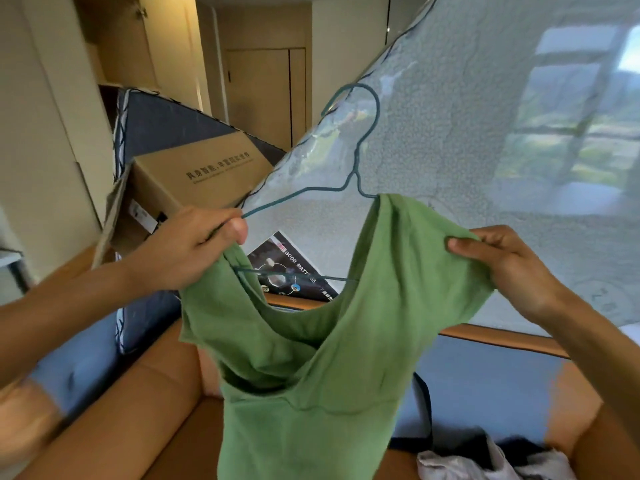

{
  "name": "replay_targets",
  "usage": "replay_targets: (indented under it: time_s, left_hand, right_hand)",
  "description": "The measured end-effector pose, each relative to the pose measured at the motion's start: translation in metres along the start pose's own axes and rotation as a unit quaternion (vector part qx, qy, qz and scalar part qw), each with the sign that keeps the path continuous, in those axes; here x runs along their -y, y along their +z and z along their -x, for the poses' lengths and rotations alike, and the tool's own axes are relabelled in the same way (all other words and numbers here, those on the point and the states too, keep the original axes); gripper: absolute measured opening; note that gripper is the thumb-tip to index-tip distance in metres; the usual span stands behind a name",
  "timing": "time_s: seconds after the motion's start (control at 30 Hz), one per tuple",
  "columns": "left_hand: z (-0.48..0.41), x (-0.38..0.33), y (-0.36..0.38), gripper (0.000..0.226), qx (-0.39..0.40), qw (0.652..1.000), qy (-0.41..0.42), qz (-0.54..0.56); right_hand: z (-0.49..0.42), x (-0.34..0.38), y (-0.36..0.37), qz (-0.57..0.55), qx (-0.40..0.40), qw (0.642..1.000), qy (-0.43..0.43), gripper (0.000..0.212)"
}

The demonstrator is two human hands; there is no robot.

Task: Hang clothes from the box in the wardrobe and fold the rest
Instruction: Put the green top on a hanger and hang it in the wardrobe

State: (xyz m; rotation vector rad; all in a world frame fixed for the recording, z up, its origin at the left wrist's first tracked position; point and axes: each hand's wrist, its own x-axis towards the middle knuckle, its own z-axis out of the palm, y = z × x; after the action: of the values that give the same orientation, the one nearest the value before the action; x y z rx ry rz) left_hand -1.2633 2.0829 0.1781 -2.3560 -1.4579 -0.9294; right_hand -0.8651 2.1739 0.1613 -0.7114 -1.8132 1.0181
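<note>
1. Dead centre, the garment [311,375] hangs between both hands, in front of everything else.
2. On the left, the left hand [194,247] grips the left end of the hanger [356,161] along with the garment's shoulder. The hook points up, above the garment.
3. The hanger's right arm runs into the neck opening, and its lower bar crosses that opening.
4. Out right, the right hand [502,265] pinches the other shoulder, apart from the hanger.
5. Behind the hands a mattress [485,133] leans across the right side, with a printed label [291,268] on it behind the neck opening.
6. The cardboard box [194,174] sits behind the left hand, left of the mattress.
7. A door [259,95] stands far back, above the box.
8. Low right, a heap of clothes [485,459] lies beside the garment's hem.
</note>
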Motion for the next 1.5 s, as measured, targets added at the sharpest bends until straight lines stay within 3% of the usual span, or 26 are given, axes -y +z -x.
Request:
replay_targets:
  time_s: [0.17, 0.27, 0.37, 0.47, 0.53, 0.6, 0.77, 0.93, 1.03, 1.13, 1.2, 1.3, 1.4, 1.5]
  left_hand:
    - [-0.015, -0.017, -0.001, 0.045, -0.073, 0.997, 0.008, -0.032]
    - [-0.021, -0.012, -0.01, 0.042, -0.123, 0.992, -0.001, -0.027]
    - [-0.023, -0.003, -0.017, 0.048, -0.161, 0.987, -0.028, 0.01]
    - [-0.025, 0.001, -0.023, 0.052, -0.168, 0.985, -0.03, 0.011]
    - [-0.026, 0.001, -0.024, 0.053, -0.163, 0.986, -0.024, 0.003]
    - [-0.029, -0.001, -0.023, 0.053, -0.155, 0.988, -0.016, -0.001]
    - [-0.035, -0.005, -0.02, 0.052, -0.142, 0.99, -0.007, -0.002]
    - [-0.027, 0.004, -0.029, 0.051, -0.176, 0.984, -0.041, 0.013]
    - [-0.023, 0.002, -0.028, 0.049, -0.159, 0.987, -0.04, 0.01]
    - [-0.024, -0.008, -0.021, 0.049, -0.142, 0.989, -0.04, 0.034]
    - [-0.028, -0.015, -0.018, 0.048, -0.126, 0.99, -0.037, 0.055]
    - [-0.033, -0.021, -0.022, 0.043, -0.04, 0.996, -0.021, 0.076]
    - [-0.033, -0.025, -0.036, 0.055, 0.041, 0.995, -0.019, 0.092]
    - [-0.032, -0.033, -0.048, 0.053, 0.052, 0.986, -0.043, 0.152]
  right_hand:
    - [-0.001, -0.004, -0.002, -0.006, 0.009, 1.0, -0.022, 0.038]
    - [0.001, 0.002, -0.014, 0.046, -0.015, 0.995, -0.085, 0.054]
    - [0.002, 0.007, -0.037, 0.105, -0.08, 0.983, -0.127, 0.041]
    - [0.003, 0.005, -0.058, 0.237, -0.013, 0.97, -0.059, 0.031]
    - [0.003, 0.01, -0.066, 0.299, -0.028, 0.953, -0.035, 0.025]
    - [0.003, 0.023, -0.062, 0.306, -0.079, 0.946, -0.077, 0.022]
    - [-0.006, 0.048, -0.025, 0.312, 0.034, 0.938, -0.146, 0.027]
    - [0.0, 0.026, -0.043, 0.348, 0.009, 0.924, -0.158, 0.044]
    - [0.002, 0.026, -0.046, 0.362, 0.056, 0.923, -0.122, 0.048]
    - [-0.003, 0.036, -0.03, 0.329, 0.068, 0.932, -0.136, 0.032]
    - [-0.006, 0.041, -0.016, 0.314, 0.052, 0.934, -0.164, 0.037]
    - [-0.004, 0.037, -0.01, 0.269, 0.0, 0.949, -0.163, 0.043]
    - [-0.002, 0.033, -0.021, 0.243, -0.042, 0.956, -0.158, 0.046]
    - [-0.003, 0.027, -0.035, 0.245, -0.068, 0.954, -0.16, 0.048]
